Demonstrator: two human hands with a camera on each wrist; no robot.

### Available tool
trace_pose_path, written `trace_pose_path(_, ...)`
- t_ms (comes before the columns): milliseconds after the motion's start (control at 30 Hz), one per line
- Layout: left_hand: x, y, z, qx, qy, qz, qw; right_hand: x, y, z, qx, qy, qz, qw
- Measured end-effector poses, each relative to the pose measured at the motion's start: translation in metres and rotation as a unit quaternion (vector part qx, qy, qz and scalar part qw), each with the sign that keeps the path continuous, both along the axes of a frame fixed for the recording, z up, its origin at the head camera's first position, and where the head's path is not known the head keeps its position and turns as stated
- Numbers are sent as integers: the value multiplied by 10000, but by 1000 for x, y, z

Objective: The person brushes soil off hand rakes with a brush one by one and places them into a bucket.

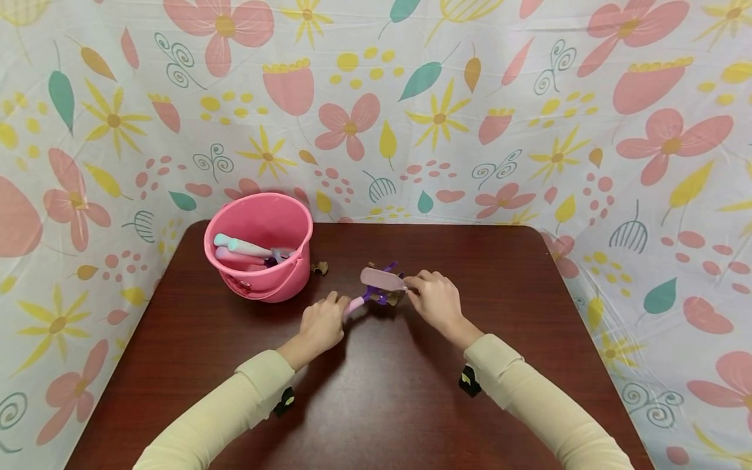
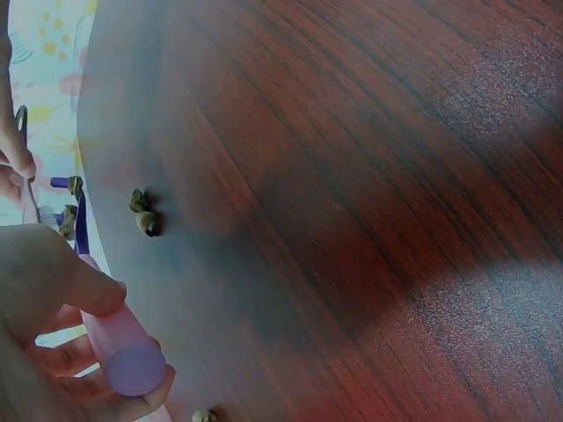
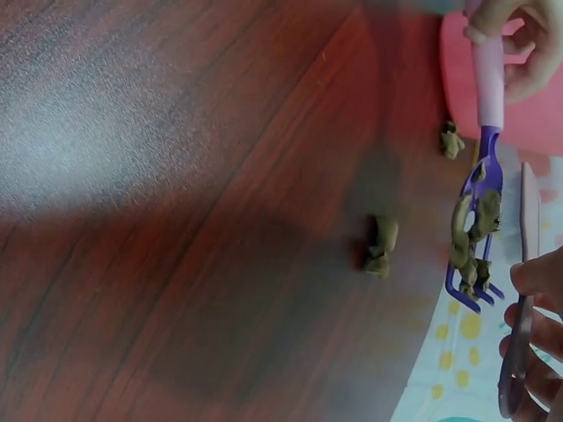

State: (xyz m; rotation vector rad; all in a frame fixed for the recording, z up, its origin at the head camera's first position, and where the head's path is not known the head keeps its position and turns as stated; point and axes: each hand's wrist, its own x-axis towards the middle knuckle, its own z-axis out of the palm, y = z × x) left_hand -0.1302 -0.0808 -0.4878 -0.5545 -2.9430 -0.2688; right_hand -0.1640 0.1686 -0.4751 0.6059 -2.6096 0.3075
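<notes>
While your left hand (image 1: 323,323) grips the purple fork (image 3: 491,145) by its pink handle (image 3: 489,83) over the tabletop (image 1: 382,405), your right hand (image 1: 437,298) pinches a flat pink tool (image 1: 382,279); judged light and stiff, the fork suits this handle hold, its crumpled brown scraps (image 3: 461,230) likely brittle.

Over a dark wooden table (image 1: 376,405), we see the left hand (image 1: 322,324) gripping a purple, pink-handled tool (image 1: 355,305) and the right hand (image 1: 436,300) holding a flat, pale pink tool (image 1: 380,279) that overlaps it. Left of both hands stands a pink bucket (image 1: 264,212) containing tool handles (image 1: 249,248); a brown fragment (image 1: 320,267) lies beside it.
</notes>
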Motion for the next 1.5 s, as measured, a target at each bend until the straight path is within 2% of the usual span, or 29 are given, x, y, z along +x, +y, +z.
trace_pose_path(333,4,1,0,-86,70,-265,9996,-7,10,1,-2,-96,-222,9997)
trace_pose_path(733,4,2,-1,-67,57,-395,9992,-14,18,3,-100,-31,-565,9983)
trace_pose_path(1167,3,-1,1,-78,26,-317,9995,-13,25,5,-326,112,-732,9967)
trace_pose_path(1500,-1,0,0,-62,72,-217,9997,-7,19,5,-497,122,-610,9968)
